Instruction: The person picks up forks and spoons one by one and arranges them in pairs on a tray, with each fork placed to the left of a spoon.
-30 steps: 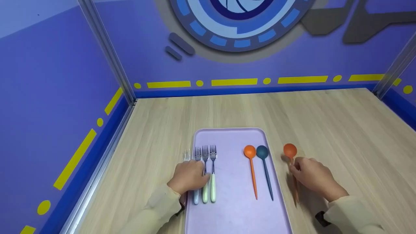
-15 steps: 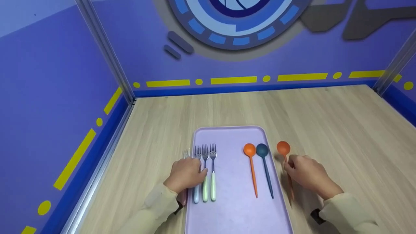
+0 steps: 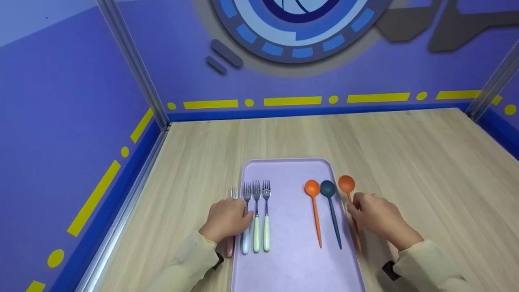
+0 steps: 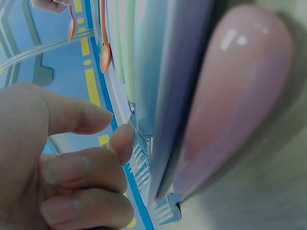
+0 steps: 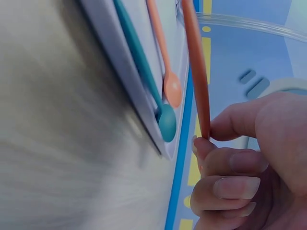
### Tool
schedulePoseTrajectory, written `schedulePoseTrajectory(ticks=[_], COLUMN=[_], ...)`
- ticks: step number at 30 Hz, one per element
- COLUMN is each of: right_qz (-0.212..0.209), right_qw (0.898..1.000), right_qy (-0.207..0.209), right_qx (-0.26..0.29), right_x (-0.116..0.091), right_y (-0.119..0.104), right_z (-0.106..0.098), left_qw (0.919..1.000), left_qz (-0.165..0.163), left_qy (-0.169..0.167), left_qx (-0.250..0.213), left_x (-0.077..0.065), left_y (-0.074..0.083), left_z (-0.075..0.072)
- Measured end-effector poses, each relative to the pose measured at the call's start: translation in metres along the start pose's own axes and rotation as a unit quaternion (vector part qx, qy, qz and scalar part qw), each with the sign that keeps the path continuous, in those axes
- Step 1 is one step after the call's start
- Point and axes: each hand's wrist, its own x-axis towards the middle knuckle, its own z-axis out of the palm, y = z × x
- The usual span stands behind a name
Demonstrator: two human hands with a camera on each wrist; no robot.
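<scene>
My right hand (image 3: 378, 215) pinches the handle of an orange spoon (image 3: 346, 184) between thumb and fingers, just above the right rim of a lilac tray (image 3: 292, 263). In the right wrist view the spoon handle (image 5: 195, 57) rises from the fingertips. My left hand (image 3: 228, 219) hovers over the tray's left edge, fingers loosely curled, nothing between them. Under it, a pink-handled fork (image 4: 240, 91) lies on the table alongside the tray. On the tray's left side are a blue-handled fork (image 3: 245, 242) and two green-handled forks (image 3: 256, 239).
Another orange spoon (image 3: 312, 188) and a dark teal spoon (image 3: 327, 189) lie side by side on the tray's right part. The wooden table (image 3: 194, 162) meets purple-blue panels (image 3: 182, 77) at the back and left. A metal post (image 3: 134, 61) stands at the back-left corner.
My right hand has carried the orange spoon leftward, close to the tray's right rim. My left hand has shifted slightly left, uncovering more of the pink fork handle.
</scene>
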Motion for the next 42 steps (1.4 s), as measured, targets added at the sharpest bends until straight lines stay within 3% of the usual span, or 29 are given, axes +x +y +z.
schedulePoseTrajectory(ticks=[16, 26, 42], right_qz=[-0.049, -0.059, -0.059], right_qw=[0.999, 0.998, 0.997], right_qy=[-0.001, -0.003, -0.041], right_qx=[-0.008, -0.014, -0.017], right_x=[0.014, 0.023, 0.034], right_y=[-0.036, -0.054, -0.077], right_z=[0.011, 0.026, 0.042], left_qw=[0.9995, 0.9998, 0.9994], left_qz=[-0.024, -0.018, -0.026], left_qy=[-0.010, 0.005, -0.001], left_qx=[-0.019, -0.009, -0.021], left_x=[-0.011, -0.013, -0.015], left_y=[-0.011, -0.016, -0.019], left_z=[0.003, 0.003, 0.001])
